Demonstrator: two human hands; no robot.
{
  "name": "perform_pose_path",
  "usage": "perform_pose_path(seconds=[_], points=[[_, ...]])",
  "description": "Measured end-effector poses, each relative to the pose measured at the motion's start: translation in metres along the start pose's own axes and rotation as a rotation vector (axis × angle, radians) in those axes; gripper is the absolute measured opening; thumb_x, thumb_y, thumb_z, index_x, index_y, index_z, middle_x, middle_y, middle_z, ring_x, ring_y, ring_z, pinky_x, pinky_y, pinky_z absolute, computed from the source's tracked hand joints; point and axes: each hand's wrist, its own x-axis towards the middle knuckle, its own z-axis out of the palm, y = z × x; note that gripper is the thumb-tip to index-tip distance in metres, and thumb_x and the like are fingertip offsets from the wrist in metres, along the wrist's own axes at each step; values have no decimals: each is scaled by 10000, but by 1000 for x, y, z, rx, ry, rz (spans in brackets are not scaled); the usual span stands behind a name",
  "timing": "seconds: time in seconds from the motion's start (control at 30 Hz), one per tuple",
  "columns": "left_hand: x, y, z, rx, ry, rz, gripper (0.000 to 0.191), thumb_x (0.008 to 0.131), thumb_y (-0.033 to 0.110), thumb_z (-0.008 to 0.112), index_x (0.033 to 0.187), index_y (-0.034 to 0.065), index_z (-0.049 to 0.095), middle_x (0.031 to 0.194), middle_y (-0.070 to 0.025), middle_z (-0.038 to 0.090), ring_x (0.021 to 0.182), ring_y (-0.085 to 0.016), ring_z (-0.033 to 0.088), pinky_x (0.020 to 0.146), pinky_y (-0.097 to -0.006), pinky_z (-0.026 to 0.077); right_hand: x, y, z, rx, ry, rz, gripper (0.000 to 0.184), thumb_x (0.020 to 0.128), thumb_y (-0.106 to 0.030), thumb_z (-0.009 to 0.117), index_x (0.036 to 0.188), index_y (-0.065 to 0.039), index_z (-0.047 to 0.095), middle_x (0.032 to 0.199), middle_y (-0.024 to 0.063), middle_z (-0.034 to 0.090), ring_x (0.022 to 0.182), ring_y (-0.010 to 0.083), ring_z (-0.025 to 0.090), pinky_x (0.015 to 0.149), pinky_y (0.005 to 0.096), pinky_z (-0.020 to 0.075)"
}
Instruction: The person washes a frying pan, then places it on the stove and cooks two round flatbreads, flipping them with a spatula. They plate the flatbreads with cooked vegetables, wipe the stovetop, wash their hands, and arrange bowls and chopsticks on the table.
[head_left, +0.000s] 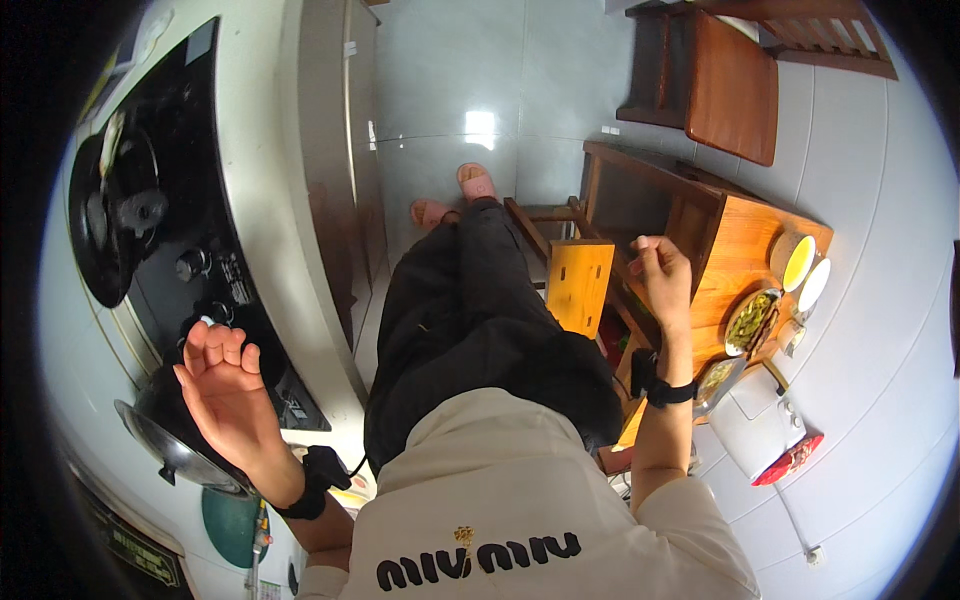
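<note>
My left hand (229, 394) is raised palm up over the near end of a black glass gas hob (202, 225), its fingers loosely curled and nothing seen in the palm. Beyond it a black wok (101, 217) rests on the hob; a pan with a steel lid (180, 450) lies beneath and beside the hand. My right hand (664, 274) hangs in the air near the edge of a wooden cabinet (731, 255), fingers bent, thumb close to the index finger; whether it pinches anything cannot be told. Both wrists wear black straps with small devices.
On the cabinet stand a yellow-lined bowl (799, 262), a plate of green food (754, 322), a glass dish (720, 382) and a white appliance (757, 420). A wooden stool (579, 285) stands between my legs and the cabinet; a wooden chair (731, 86) is farther off.
</note>
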Motion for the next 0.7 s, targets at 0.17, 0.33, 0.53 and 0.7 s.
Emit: perform_pose_path(seconds=[0.17, 0.33, 0.53, 0.7], points=[[20, -5, 30, 32, -37, -36, 450, 981, 334, 361, 1222, -36, 442, 1107, -159, 552, 1026, -250, 553, 854, -349, 476, 4, 9, 0, -26, -40, 73, 219, 940, -217, 528, 929, -20, 623, 648, -9, 567, 596, 40, 503, 545, 178, 384], [35, -6, 69, 40, -54, -33, 449, 982, 331, 357, 1225, -39, 436, 1121, -160, 547, 1033, -250, 553, 867, -359, 470, 27, 6, -21, -3, -60, 42, 220, 926, -194, 541, 938, 15, 607, 656, 46, 595, 608, 94, 562, 578, 233, 435], [50, -6, 103, -6, -74, -11, 442, 981, 325, 365, 1217, -41, 437, 1122, -159, 553, 1039, -253, 554, 880, -365, 466, 52, 2, -57, -294, -75, 4, 218, 891, -184, 576, 975, 14, 610, 735, 147, 632, 655, 203, 627, 606, 289, 472], [48, 5, 112, -64, -31, 83, 440, 979, 333, 371, 1211, -32, 448, 1109, -157, 558, 1028, -253, 558, 874, -362, 467, 89, -44, -77, -331, -75, -84, 240, 882, -218, 584, 969, 3, 618, 766, 191, 642, 701, 286, 655, 618, 338, 496]])
